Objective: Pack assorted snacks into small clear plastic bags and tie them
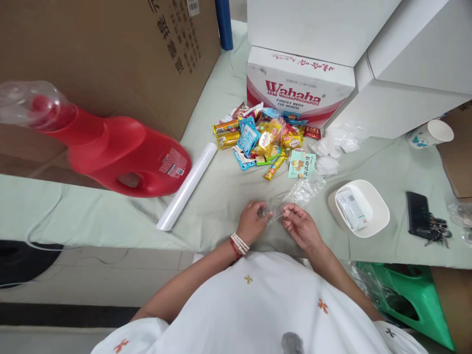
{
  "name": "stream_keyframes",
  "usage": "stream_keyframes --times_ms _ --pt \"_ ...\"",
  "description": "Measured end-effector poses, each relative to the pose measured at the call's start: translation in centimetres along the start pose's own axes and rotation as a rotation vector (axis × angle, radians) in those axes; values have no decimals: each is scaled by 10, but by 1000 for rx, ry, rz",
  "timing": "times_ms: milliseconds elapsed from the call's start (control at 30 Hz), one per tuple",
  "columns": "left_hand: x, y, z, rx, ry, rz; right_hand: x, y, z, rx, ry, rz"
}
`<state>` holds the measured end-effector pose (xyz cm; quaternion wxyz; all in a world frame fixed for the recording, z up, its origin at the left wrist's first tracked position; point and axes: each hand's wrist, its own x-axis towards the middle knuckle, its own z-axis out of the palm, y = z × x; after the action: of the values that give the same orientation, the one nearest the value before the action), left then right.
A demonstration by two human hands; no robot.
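Note:
A clear plastic bag (300,192) stretches between my two hands above the near part of the table. My left hand (253,221), with beads and a red band at its wrist, pinches one side of the bag's near end. The fingers of my right hand (299,223) are closed on the other side. Beyond the bag lies a pile of wrapped snacks (269,137) in yellow, blue and red. A mint-green packet (301,164) sits at the pile's near right edge, touching or close to the bag's far end.
A red detergent jug (136,155) and a white roll (187,187) are on the left. Behind the snacks stands a Wahaha carton (298,88). To the right are a white tub (379,211) holding packets, a black phone (417,211), keys (438,231) and a paper cup (429,133).

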<state>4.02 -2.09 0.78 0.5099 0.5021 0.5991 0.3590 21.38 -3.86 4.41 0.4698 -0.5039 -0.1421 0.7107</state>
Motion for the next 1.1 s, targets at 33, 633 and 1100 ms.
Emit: stream_keyframes --times_ms 33,633,1100 --pt "2 0 1 -26 1 3 -2 1 -1 -18 7 -12" --pt "-3 14 -15 -462 150 -101 -2 -6 -1 -71 112 -2" --pt "49 13 -3 197 -41 67 -20 -9 -17 -454 66 -242"
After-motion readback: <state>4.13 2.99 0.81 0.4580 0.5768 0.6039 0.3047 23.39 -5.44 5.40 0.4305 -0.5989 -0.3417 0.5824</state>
